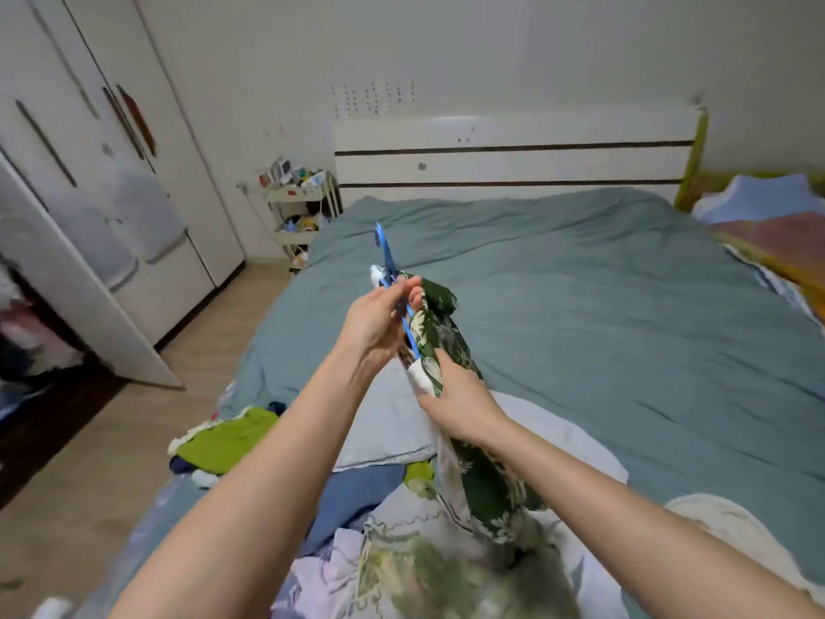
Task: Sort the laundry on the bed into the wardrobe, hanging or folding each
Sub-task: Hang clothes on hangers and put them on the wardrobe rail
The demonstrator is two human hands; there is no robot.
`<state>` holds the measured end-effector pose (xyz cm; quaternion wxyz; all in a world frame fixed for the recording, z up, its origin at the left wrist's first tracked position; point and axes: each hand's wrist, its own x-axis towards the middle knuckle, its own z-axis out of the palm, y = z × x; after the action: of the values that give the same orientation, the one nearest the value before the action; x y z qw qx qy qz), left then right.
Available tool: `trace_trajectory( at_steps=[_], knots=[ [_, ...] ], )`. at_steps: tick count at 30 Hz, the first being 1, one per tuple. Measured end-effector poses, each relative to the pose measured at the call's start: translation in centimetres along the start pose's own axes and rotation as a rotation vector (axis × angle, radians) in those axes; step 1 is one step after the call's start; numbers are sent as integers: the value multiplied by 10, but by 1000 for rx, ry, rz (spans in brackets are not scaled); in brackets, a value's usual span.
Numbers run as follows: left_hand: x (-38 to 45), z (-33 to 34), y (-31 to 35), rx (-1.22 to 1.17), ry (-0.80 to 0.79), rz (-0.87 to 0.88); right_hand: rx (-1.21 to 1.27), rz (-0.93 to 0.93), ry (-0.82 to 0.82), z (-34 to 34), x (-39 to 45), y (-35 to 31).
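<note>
L hand (379,319) pinches blue hanger (387,256); R hand (460,395), at its 5 o'clock, grips green leaf-print garment (439,337) above bed (580,306).

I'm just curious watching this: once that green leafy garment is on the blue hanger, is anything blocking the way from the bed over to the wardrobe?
Nothing visible does. The green garment and blue hanger are held up over the bed; bare floor lies between it and the wardrobe, whose door stands open.
</note>
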<state>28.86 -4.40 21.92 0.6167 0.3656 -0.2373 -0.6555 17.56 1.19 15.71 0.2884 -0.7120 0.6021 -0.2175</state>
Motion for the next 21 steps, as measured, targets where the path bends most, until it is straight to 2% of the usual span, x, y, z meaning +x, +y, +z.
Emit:
trace_trajectory(
  at_steps=[5,11,17,21],
  knots=[
    [-2,-73,80,194,-7,154,355,-164,-122,69,19,-97],
    [15,-169,145,358,57,127,463,-146,-199,160,39,-179],
    [45,-230,114,369,50,-56,483,-14,-201,206,43,-171],
    [59,-265,93,310,83,-147,499,79,-327,224,52,-135]
  ],
)
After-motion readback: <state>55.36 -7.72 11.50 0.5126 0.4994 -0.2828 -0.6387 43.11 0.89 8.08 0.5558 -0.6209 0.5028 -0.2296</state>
